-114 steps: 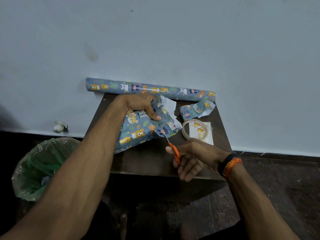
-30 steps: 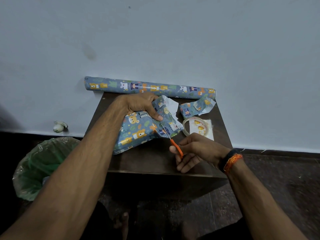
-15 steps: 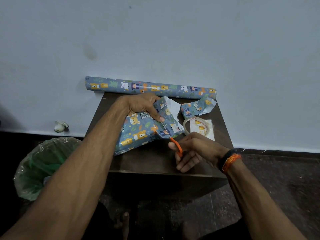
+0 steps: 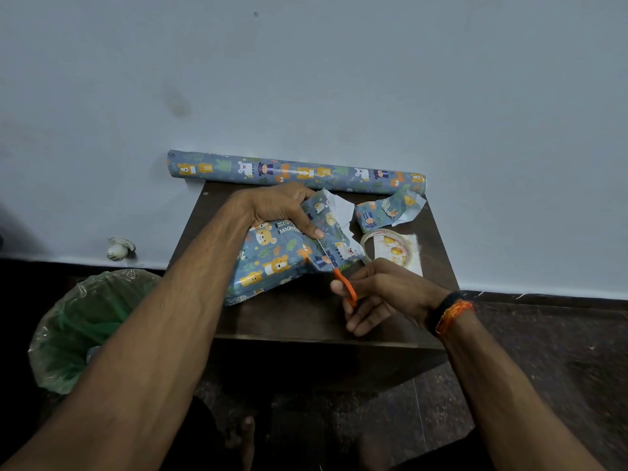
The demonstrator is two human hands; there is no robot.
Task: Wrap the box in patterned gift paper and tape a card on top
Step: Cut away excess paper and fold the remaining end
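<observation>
The left hand [image 4: 283, 207] reaches in from the near left and lies over the far end of the wrapped box [image 4: 272, 263], fingers curled over its top with the thumb pressing down on the blue animal-print paper where a loose flap [image 4: 334, 229] stands up. The right hand [image 4: 380, 294] comes in from the near right, its fingers hooked through the orange handles of a pair of scissors [image 4: 343, 283], holding them firmly; the thin blades point up and away into the paper at the box's right end, just under the left thumb.

The box sits tilted on a small dark wooden table [image 4: 306, 317] pushed against a pale wall [image 4: 339, 79]. At the table's far edge, against the wall, lies the roll of gift paper [image 4: 295, 171], longer than the table is wide and overhanging at the left. To the right of the box are a cut scrap of the same paper [image 4: 387, 212] and, nearer, a roll of clear tape [image 4: 390, 246] resting on a small card [image 4: 413, 263] with yellow printing.

The near strip of the table is bare wood, running to its front edge. On the dark floor to the left stands a bin lined with a green plastic bag [image 4: 88, 328], close to the table's left side. A small pale object [image 4: 119, 248] sits at the foot of the wall further left; I can't make out what it is.
</observation>
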